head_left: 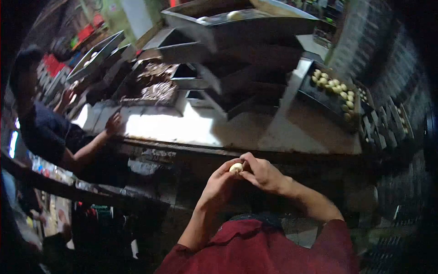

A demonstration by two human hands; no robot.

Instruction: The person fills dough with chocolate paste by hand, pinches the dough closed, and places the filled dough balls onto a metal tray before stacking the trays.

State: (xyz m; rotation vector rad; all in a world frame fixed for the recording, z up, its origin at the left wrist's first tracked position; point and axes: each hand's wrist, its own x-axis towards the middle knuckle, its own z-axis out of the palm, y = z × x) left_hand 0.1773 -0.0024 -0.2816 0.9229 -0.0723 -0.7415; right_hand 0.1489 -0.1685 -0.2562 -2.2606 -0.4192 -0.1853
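In front of my chest I hold a small, round, pale cream ball (236, 168) that looks like dough. My left hand (221, 179) is curled around its left side, with the fingers closed on it. My right hand (262, 173) presses from the other side, thumb and fingertips pinching it near the lower edge. Part of the ball is covered by my fingers. Beyond, to the right on the table, a dark metal tray (325, 105) carries several similar pale yellow balls (336, 86).
A pale worktable (173, 125) runs across ahead of me, sunlit in the middle. Stacked metal trays (255, 45) rise at its back. A bin (157, 91) holds small pale pieces. At left a co-worker (50, 132) reaches over the table. More trays (388, 118) stand far right.
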